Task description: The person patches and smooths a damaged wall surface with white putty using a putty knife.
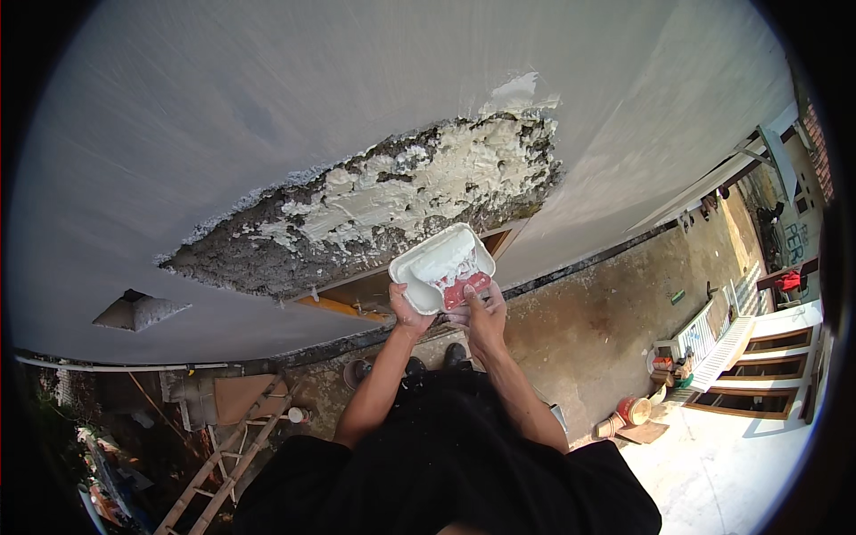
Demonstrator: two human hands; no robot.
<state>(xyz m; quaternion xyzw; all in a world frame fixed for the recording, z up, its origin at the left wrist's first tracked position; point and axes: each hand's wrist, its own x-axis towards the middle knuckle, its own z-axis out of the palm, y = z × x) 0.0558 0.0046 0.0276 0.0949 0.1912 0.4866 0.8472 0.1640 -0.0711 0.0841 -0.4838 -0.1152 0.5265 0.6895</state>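
Up high against the wall (267, 107), your left hand (407, 308) grips the near corner of a white tray (437, 263) loaded with white filler, fingers closed on its rim. Your right hand (484, 316) is closed on the handle of a red scraper (465, 290) whose blade lies in the tray's right end, so by my reading you are loading the blade. The tray sits just below the lower edge of the broken patch (383, 209), touching or nearly touching the wall there; I cannot tell which.

The patch runs as a long slanting gash, grey rubble along its lower left, white filler already spread over the middle and upper right. The next move, as I judge it, calls for a lift of the loaded blade up and left to the bare grey stretch, with the tray kept level under it to catch drips.

Room is open above and left along the wall. Below the patch an orange-edged ledge (343, 308) juts out close to your left wrist, so keep the elbow clear of it. Far beneath are a ladder (223, 464) at lower left and a yard floor (588, 330) at right; nothing down there crowds your hands.
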